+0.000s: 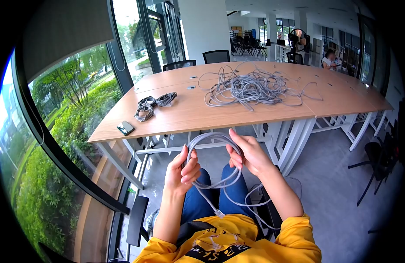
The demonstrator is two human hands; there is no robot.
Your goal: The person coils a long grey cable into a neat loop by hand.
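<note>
A grey network cable (206, 186) is looped into a coil in front of me, above my lap. My left hand (183, 170) is closed around the coil's left side. On the opposite side my right hand (250, 153) grips the loops between thumb and fingers. A clear plug (219, 213) dangles from one cable end below the coil. More loose cable trails down to the right, past my right forearm toward the chair's side; its far end is hidden.
On the wooden table (185, 118) lie a large tangle of grey cable (250, 87), several bundled cables (145, 107) and a small dark device (125, 128). A chair armrest (137, 220) is at my left. Windows line the left side. A person (328, 60) sits far back right.
</note>
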